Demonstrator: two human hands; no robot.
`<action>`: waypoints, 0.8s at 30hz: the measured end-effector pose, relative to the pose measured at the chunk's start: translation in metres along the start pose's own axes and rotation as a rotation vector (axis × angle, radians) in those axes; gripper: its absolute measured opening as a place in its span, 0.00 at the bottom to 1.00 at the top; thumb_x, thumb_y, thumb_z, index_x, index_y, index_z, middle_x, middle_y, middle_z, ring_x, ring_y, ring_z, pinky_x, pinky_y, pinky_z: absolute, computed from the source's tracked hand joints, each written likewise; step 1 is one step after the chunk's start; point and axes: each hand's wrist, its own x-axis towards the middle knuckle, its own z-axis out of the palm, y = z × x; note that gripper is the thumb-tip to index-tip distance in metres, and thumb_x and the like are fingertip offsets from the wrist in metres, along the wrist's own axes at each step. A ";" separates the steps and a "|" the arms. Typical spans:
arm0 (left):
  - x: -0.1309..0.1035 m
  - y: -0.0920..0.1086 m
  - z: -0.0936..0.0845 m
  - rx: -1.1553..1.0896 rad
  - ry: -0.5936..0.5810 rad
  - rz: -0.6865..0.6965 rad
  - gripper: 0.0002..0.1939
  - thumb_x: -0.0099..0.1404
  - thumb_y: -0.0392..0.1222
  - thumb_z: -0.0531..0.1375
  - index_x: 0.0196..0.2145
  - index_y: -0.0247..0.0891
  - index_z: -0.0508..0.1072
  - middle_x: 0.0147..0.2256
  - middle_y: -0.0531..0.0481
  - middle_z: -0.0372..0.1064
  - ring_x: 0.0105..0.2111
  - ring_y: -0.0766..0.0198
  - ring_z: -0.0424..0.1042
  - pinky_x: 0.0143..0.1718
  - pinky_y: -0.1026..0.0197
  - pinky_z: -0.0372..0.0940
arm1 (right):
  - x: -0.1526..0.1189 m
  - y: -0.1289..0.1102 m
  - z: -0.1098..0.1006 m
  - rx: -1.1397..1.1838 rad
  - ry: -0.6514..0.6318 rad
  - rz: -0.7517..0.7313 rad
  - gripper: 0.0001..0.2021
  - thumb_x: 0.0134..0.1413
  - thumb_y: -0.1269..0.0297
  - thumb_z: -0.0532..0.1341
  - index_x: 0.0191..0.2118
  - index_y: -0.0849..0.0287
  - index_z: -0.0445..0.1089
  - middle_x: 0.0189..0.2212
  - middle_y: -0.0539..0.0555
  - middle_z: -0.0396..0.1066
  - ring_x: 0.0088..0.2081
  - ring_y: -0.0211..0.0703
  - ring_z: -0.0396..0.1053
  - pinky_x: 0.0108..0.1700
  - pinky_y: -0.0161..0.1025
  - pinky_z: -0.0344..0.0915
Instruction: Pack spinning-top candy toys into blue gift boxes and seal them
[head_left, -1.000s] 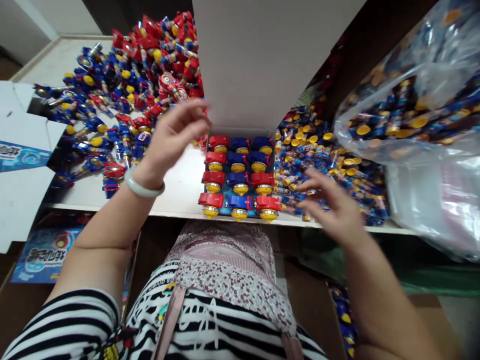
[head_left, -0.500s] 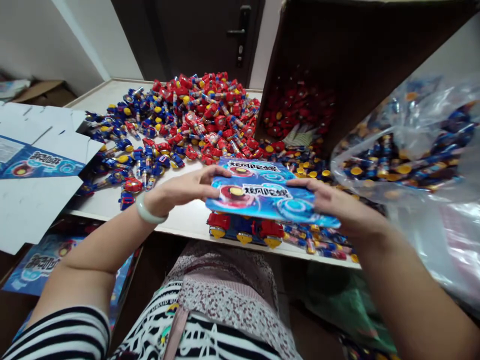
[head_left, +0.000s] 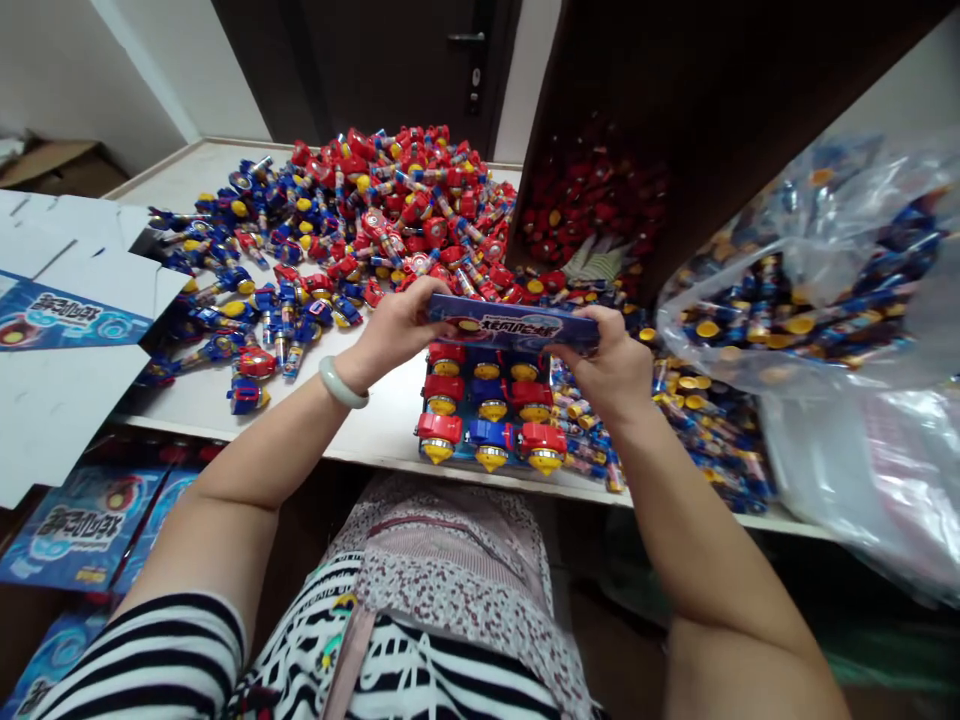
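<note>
My left hand (head_left: 397,328) pinches the left end of a blue printed cardboard panel (head_left: 514,322). At the panel's other end, my right hand (head_left: 616,368) grips with the thumb below and the fingers above. The panel looks narrow from here and stands over the back of a box of spinning-top toys (head_left: 491,400). Red and blue tops with yellow tips lie there in several rows, the rearmost partly covered by the panel. Whether the panel is joined to the box is hidden.
A large pile of red and blue toys (head_left: 420,215) covers the back of the white table (head_left: 360,410). Flat printed cartons (head_left: 67,290) lie left. A tall brown carton (head_left: 637,120) and a clear plastic bag of toys (head_left: 795,310) stand right.
The panel has tipped back and moved away from me, uncovering rows of tops that it hid before. My right hand has come leftward, closer to my left hand. Both keep hold.
</note>
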 end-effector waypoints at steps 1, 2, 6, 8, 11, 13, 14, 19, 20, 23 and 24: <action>-0.003 0.004 -0.003 -0.071 -0.075 -0.031 0.20 0.59 0.42 0.68 0.46 0.39 0.66 0.35 0.52 0.72 0.34 0.63 0.75 0.35 0.63 0.72 | -0.004 0.003 -0.005 0.098 -0.088 -0.015 0.26 0.55 0.51 0.66 0.56 0.53 0.65 0.35 0.54 0.77 0.32 0.50 0.76 0.33 0.41 0.70; -0.007 0.008 -0.006 -0.140 -0.152 -0.065 0.23 0.59 0.44 0.69 0.48 0.39 0.65 0.36 0.51 0.72 0.35 0.62 0.76 0.35 0.61 0.73 | -0.009 0.006 -0.011 0.203 -0.193 -0.034 0.28 0.55 0.52 0.66 0.59 0.52 0.63 0.35 0.53 0.77 0.31 0.48 0.76 0.32 0.41 0.71; -0.032 0.016 -0.009 -0.228 -0.307 -0.148 0.28 0.60 0.44 0.68 0.54 0.41 0.61 0.40 0.48 0.73 0.37 0.59 0.77 0.35 0.59 0.76 | -0.033 0.017 -0.025 0.393 -0.450 -0.081 0.31 0.58 0.57 0.63 0.66 0.49 0.56 0.39 0.52 0.75 0.32 0.44 0.76 0.32 0.39 0.73; -0.044 0.015 -0.006 -0.151 -0.267 -0.142 0.28 0.61 0.43 0.67 0.55 0.41 0.60 0.42 0.47 0.72 0.38 0.59 0.77 0.35 0.60 0.76 | -0.041 0.018 -0.025 0.325 -0.428 -0.085 0.31 0.58 0.59 0.63 0.66 0.49 0.57 0.37 0.51 0.74 0.30 0.43 0.75 0.33 0.40 0.73; -0.053 0.011 -0.002 0.053 -0.158 -0.093 0.29 0.61 0.41 0.67 0.57 0.40 0.61 0.43 0.46 0.71 0.35 0.61 0.76 0.34 0.60 0.74 | -0.045 0.018 -0.021 0.218 -0.333 -0.113 0.29 0.59 0.59 0.62 0.66 0.49 0.59 0.37 0.52 0.74 0.31 0.44 0.74 0.36 0.41 0.73; -0.056 0.011 -0.001 0.157 -0.138 -0.065 0.29 0.60 0.39 0.67 0.57 0.40 0.62 0.40 0.48 0.70 0.31 0.64 0.74 0.32 0.61 0.72 | -0.044 0.020 -0.021 0.180 -0.325 -0.146 0.29 0.59 0.59 0.63 0.65 0.49 0.60 0.36 0.52 0.75 0.30 0.44 0.74 0.35 0.40 0.72; -0.058 0.011 -0.001 0.174 -0.160 -0.063 0.29 0.61 0.39 0.66 0.58 0.39 0.62 0.38 0.49 0.70 0.30 0.65 0.73 0.31 0.62 0.71 | -0.043 0.022 -0.022 0.169 -0.357 -0.166 0.29 0.58 0.59 0.63 0.65 0.49 0.60 0.34 0.51 0.74 0.29 0.43 0.73 0.33 0.39 0.71; -0.070 0.011 0.003 0.093 -0.332 -0.073 0.35 0.64 0.39 0.63 0.64 0.40 0.53 0.35 0.50 0.70 0.28 0.65 0.73 0.27 0.65 0.69 | -0.047 0.037 -0.022 0.164 -0.487 -0.209 0.31 0.60 0.58 0.61 0.68 0.49 0.56 0.28 0.49 0.74 0.27 0.44 0.73 0.30 0.37 0.70; -0.073 0.010 0.004 0.131 -0.312 -0.049 0.35 0.65 0.39 0.63 0.65 0.41 0.52 0.35 0.49 0.70 0.28 0.65 0.73 0.27 0.64 0.69 | -0.049 0.039 -0.019 0.152 -0.458 -0.206 0.31 0.60 0.58 0.61 0.68 0.49 0.56 0.30 0.50 0.75 0.28 0.45 0.75 0.31 0.38 0.71; -0.077 0.005 0.004 0.292 -0.232 0.048 0.33 0.65 0.40 0.63 0.64 0.41 0.55 0.35 0.49 0.70 0.28 0.65 0.71 0.29 0.63 0.69 | -0.058 0.042 -0.009 0.091 -0.360 -0.196 0.29 0.60 0.57 0.61 0.67 0.48 0.59 0.36 0.53 0.78 0.34 0.50 0.78 0.36 0.42 0.73; -0.079 0.003 0.004 0.308 -0.239 0.071 0.34 0.65 0.41 0.63 0.64 0.41 0.55 0.35 0.49 0.71 0.28 0.65 0.71 0.29 0.63 0.68 | -0.062 0.043 -0.005 0.085 -0.355 -0.191 0.29 0.60 0.57 0.61 0.67 0.48 0.59 0.36 0.53 0.79 0.34 0.51 0.78 0.36 0.42 0.74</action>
